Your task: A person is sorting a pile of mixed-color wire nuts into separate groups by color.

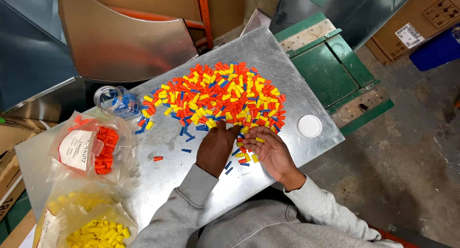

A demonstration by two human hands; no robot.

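A big heap of small plastic caps (pixel 218 95) in red, yellow and blue covers the middle of a metal sheet table (pixel 273 56). My left hand (pixel 215 145) lies palm down at the heap's near edge, fingertips touching the caps. Beside it my right hand (pixel 268 149) rests palm up, cupped, with a yellow cap (pixel 259 139) on its fingers. Several red, yellow and blue caps lie between and under the two hands.
A clear jar (pixel 115 101) on its side holds blue caps. A plastic bag of red caps (pixel 98 149) and a bag of yellow caps (pixel 93 229) sit at the left. A white lid (pixel 309 126) lies near the right edge. One red cap (pixel 157 158) lies alone.
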